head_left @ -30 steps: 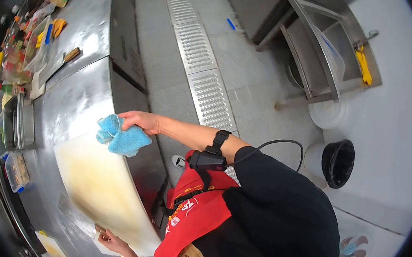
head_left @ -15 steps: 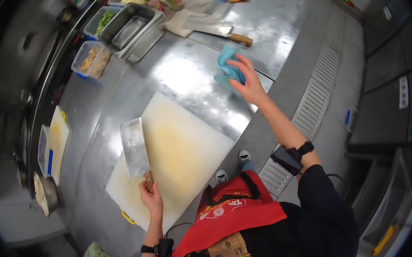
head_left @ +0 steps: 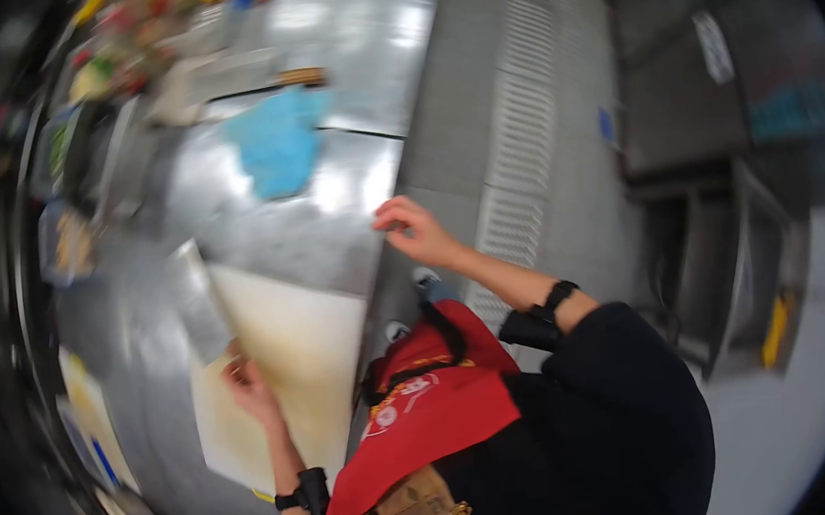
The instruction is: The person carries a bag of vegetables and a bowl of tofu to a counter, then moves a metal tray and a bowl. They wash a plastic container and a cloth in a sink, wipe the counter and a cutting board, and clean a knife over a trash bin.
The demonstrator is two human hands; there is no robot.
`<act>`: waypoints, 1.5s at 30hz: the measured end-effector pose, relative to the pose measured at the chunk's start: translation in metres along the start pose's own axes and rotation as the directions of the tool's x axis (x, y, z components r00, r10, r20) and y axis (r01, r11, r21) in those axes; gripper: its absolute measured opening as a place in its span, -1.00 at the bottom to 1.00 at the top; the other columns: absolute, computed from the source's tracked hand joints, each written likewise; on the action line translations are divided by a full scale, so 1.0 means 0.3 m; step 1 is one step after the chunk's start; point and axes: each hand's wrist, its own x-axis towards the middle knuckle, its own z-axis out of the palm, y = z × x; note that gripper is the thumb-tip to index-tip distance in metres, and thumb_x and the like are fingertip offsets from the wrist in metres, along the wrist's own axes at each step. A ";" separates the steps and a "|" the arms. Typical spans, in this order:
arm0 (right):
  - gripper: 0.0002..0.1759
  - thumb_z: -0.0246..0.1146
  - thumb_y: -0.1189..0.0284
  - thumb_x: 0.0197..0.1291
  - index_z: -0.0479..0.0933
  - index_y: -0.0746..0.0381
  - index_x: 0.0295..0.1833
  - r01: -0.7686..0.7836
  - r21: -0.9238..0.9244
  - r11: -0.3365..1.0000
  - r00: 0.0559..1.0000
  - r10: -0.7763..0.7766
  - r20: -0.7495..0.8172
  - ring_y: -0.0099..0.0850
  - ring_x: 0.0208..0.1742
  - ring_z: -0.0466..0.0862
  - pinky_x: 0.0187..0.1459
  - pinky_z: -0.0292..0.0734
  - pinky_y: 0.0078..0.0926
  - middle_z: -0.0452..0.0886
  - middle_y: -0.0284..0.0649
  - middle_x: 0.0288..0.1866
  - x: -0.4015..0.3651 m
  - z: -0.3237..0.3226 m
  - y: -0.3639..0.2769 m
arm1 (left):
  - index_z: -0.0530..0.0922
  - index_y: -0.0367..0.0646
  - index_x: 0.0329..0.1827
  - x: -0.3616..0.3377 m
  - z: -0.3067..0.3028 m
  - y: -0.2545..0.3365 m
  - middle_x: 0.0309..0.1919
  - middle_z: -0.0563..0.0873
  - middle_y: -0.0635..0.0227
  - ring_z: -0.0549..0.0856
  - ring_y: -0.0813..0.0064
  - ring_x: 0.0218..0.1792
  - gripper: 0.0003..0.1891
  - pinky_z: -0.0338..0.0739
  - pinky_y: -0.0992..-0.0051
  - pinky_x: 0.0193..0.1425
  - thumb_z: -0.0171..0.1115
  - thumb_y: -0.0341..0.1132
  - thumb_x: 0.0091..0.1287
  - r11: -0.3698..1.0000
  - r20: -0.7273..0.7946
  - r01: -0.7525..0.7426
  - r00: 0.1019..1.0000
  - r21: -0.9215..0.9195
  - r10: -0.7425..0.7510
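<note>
My left hand (head_left: 251, 387) is closed round the wooden handle of a cleaver (head_left: 202, 305), whose broad metal blade points away from me over the far left part of a white cutting board (head_left: 312, 353). The board has a yellowish worn middle. My right hand (head_left: 418, 234) is in the air by the counter's edge, fingers loosely bent and apart, with nothing in it. A light blue cloth (head_left: 278, 143) lies spread on the steel counter (head_left: 225, 192), beyond the board and apart from my right hand.
Beyond the cloth lies another cleaver with a wooden handle (head_left: 301, 77). Blurred metal pans (head_left: 121, 162) and a clear food container (head_left: 66, 244) stand at the far left. A second board (head_left: 95, 416) sits at the left. A floor drain grate (head_left: 514, 166) runs to the right.
My right hand has let go of the blue cloth, which now lies flatter on the counter, and has drawn back towards me. The view has swung right. My left hand still holds the cleaver.
</note>
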 end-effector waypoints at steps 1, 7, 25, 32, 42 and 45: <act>-0.77 0.08 0.65 -0.02 0.50 0.22 -0.21 -0.063 0.025 0.998 0.997 0.064 -0.048 -0.56 -0.21 0.49 -0.33 0.41 -0.71 0.41 -0.28 -0.08 -0.028 -0.021 0.009 | 0.42 -0.24 -0.13 0.053 -0.008 0.004 -0.40 0.52 0.35 0.47 0.50 -0.39 -0.72 0.41 0.51 -0.29 0.20 -0.28 0.17 0.999 -0.017 -0.035 0.999 0.035 0.036; -0.77 0.04 0.66 -0.04 0.49 0.22 -0.24 -0.275 -0.026 0.961 0.923 0.257 -0.286 -0.53 -0.32 0.50 -0.28 0.43 -0.64 0.43 -0.27 -0.17 -0.279 -0.070 0.172 | 0.38 -0.28 -0.07 0.323 -0.222 -0.178 -0.41 0.49 0.31 0.44 0.48 -0.41 -0.60 0.39 0.49 -0.33 0.17 -0.14 0.21 0.956 0.017 -0.014 1.000 0.293 0.010; -0.70 0.07 0.63 -0.05 0.48 0.23 -0.12 -0.767 -0.033 0.640 0.604 0.705 -0.370 -0.59 -0.35 0.47 -0.25 0.44 -0.62 0.51 -0.36 -0.19 -1.010 -0.109 0.384 | 0.43 -0.26 0.04 0.630 -0.376 -0.562 -0.28 0.56 0.30 0.52 0.49 -0.31 -0.56 0.41 0.53 -0.23 0.17 -0.13 0.22 0.943 0.187 -0.153 0.977 0.296 0.100; -0.69 0.08 0.60 -0.04 0.47 0.23 -0.11 -0.791 -0.113 0.602 0.600 0.725 -0.337 -0.54 -0.34 0.52 -0.26 0.45 -0.59 0.51 -0.30 -0.21 -0.964 -0.110 0.312 | 0.43 -0.19 0.11 0.600 -0.454 -0.618 -0.05 0.49 0.12 0.54 0.26 -0.11 -0.57 0.40 0.40 0.01 0.17 -0.20 0.20 0.929 0.123 -0.040 0.992 0.367 -0.006; -0.67 0.12 0.49 0.03 0.40 0.18 -0.02 -0.944 0.022 0.330 0.331 0.941 0.066 -0.54 -0.30 0.57 -0.45 0.50 -0.53 0.55 -0.30 -0.20 -0.968 -0.141 0.295 | 0.52 -0.22 -0.19 0.167 -0.302 -0.143 0.02 0.44 0.21 0.40 0.23 0.10 -0.86 0.30 0.33 0.12 0.07 -0.39 0.26 0.730 0.181 -0.602 0.797 0.324 0.576; -0.55 0.17 0.22 0.08 0.35 0.17 0.07 -0.989 -0.058 0.137 0.126 0.980 0.155 -0.44 -0.23 0.58 -0.42 0.57 -0.44 0.49 -0.19 -0.01 -0.958 -0.103 0.234 | 0.53 -0.24 -0.23 0.035 -0.234 -0.058 0.04 0.42 0.22 0.39 0.27 0.10 -0.85 0.27 0.33 0.14 0.02 -0.37 0.29 0.764 0.268 -0.581 0.811 0.280 0.519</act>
